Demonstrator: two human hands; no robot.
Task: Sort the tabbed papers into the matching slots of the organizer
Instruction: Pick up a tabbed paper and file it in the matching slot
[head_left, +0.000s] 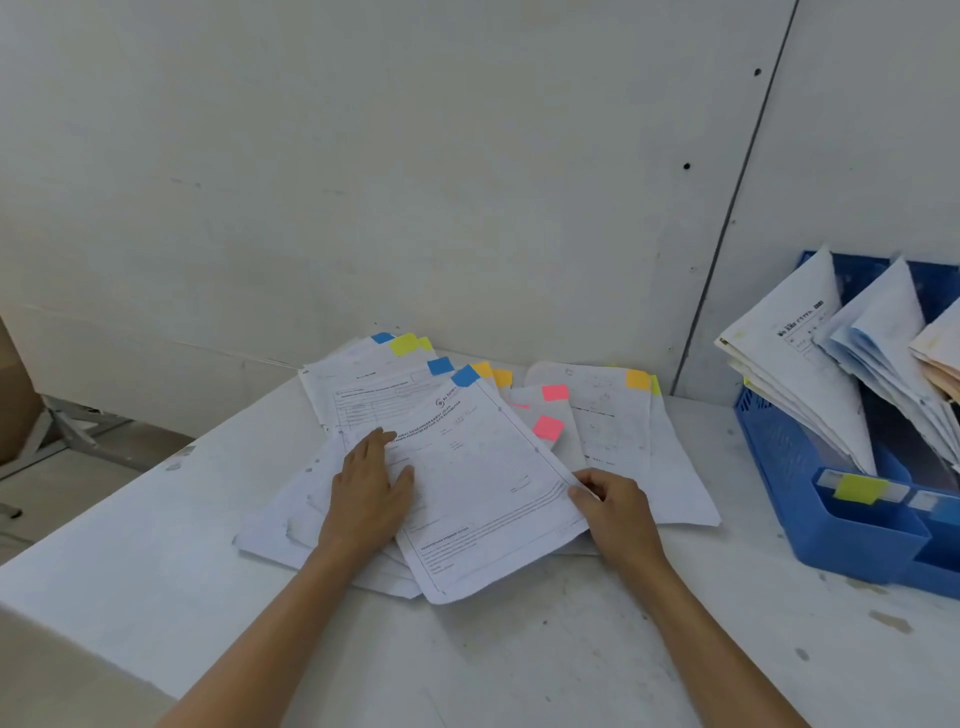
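Blue-tabbed printed sheet (483, 483) tops the pile (618, 431); left hand (366, 499) rests on it, fingers (376, 441) straight; right hand (618, 514) pinches its edge.

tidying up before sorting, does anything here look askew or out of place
The tabbed papers lie fanned and crooked on the table, not stacked; the blue-tabbed top sheet sits tilted. The filed papers in the blue organizer lean sideways and splay apart.

A pale panelled wall (415, 182) with a dark slanting seam (737, 197) stands behind the stained white tabletop (519, 665). Grey floor (78, 483) shows at left.
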